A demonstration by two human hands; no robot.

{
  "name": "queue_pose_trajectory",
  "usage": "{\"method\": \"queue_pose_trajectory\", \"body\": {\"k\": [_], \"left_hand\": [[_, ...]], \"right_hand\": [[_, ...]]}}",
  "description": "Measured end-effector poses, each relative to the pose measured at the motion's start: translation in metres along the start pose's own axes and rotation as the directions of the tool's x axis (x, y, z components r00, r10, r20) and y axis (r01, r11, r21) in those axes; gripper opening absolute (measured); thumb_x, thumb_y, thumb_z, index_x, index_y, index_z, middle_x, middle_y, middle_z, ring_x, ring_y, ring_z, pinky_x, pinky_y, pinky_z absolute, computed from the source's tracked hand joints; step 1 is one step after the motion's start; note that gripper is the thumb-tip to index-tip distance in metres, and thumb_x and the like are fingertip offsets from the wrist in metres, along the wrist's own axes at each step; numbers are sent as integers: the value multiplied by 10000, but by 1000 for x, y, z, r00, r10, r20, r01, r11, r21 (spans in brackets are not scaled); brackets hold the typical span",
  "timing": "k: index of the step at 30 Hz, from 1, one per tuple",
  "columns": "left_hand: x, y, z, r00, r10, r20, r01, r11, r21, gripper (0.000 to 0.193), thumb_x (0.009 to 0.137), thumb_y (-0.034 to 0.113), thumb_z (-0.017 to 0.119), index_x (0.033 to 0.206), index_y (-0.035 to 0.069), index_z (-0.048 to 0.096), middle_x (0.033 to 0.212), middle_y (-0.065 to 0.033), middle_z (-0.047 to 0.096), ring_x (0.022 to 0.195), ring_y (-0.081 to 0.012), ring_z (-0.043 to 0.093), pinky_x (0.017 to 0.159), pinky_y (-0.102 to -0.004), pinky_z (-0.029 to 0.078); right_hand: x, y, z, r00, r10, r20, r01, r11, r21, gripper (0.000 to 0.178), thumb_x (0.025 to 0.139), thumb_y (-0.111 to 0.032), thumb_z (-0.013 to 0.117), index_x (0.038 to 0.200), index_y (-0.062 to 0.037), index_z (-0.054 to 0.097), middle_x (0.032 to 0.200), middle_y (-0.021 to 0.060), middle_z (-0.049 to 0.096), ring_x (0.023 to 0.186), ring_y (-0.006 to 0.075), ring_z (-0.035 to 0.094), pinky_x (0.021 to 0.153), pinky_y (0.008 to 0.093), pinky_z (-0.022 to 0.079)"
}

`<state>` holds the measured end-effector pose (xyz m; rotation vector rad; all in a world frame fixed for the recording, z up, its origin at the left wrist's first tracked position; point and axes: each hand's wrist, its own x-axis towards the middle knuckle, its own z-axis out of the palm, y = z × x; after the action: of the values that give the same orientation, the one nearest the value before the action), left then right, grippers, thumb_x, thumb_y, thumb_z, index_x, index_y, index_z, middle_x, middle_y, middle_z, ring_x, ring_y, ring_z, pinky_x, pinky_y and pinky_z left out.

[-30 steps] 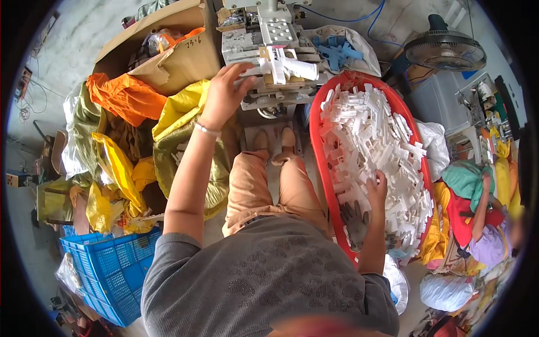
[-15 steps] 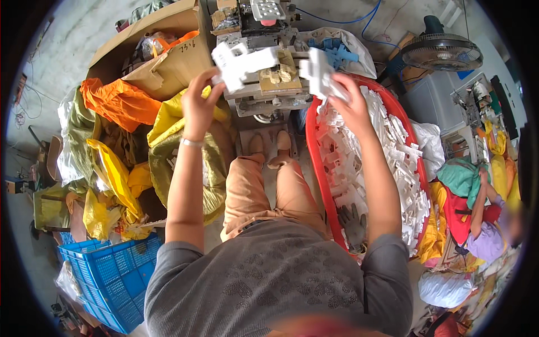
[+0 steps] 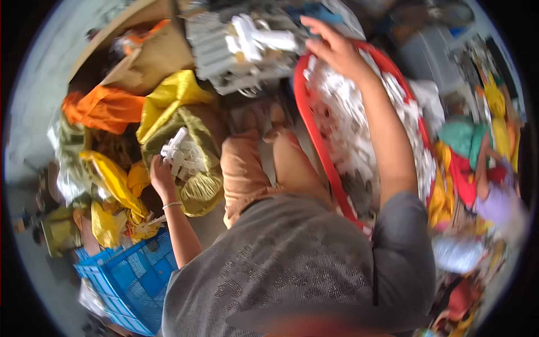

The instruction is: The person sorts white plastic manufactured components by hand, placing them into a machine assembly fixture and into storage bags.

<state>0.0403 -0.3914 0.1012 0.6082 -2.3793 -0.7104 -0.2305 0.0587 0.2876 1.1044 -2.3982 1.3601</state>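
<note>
My left hand (image 3: pixel 161 173) is low at my left side, closed on a white plastic part (image 3: pixel 175 145) over an olive-yellow sack (image 3: pixel 188 121) that holds more white parts. My right hand (image 3: pixel 335 49) is raised at the top, above the far end of a red tub (image 3: pixel 310 126) heaped with white plastic parts (image 3: pixel 359 121). Its fingers are curled; the blur hides whether anything is in them. Another white part (image 3: pixel 264 39) lies on a grey machine (image 3: pixel 236 56) just left of that hand.
A cardboard box (image 3: pixel 143 56) and orange cloth (image 3: pixel 101 109) lie at the upper left. Yellow bags (image 3: pixel 112 185) and a blue crate (image 3: pixel 126 278) sit at my lower left. Coloured bags and cloths (image 3: pixel 477 163) crowd the right side. My knees (image 3: pixel 264 163) are between sack and tub.
My left hand has dropped from the machine down to the sack with a white part. My right hand has risen from the tub toward the machine. The view has tilted and blurred.
</note>
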Motion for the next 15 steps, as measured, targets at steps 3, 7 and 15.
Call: {"method": "queue_pose_trajectory", "body": {"k": [3,7,15], "left_hand": [[-15,-28,4,994,-53,100,60,996,-71,295,866,158,617,1113,-4,603,1137,-130,618,1002,-232,602,876,-311,462],[-22,-58,20,936,-51,349,107,984,-144,259,888,155,594,1096,1,612,1040,-88,651,926,-164,615,800,-286,496],[-29,25,67,822,46,568,116,962,-246,226,905,146,558,1069,12,636,965,-62,670,844,-133,639,738,-259,515]], "right_hand": [[-64,35,-47,981,174,80,-158,971,-181,323,909,-201,571,1190,-44,545,1122,79,604,981,169,580,845,296,457],[-191,88,-81,723,690,33,-600,651,-465,317,875,-236,594,1152,-83,583,1139,117,603,989,229,596,848,323,460],[-343,125,-15,697,717,9,-281,284,-917,338,802,-187,592,1137,-146,578,1175,47,568,1126,254,501,1009,424,347]]}}
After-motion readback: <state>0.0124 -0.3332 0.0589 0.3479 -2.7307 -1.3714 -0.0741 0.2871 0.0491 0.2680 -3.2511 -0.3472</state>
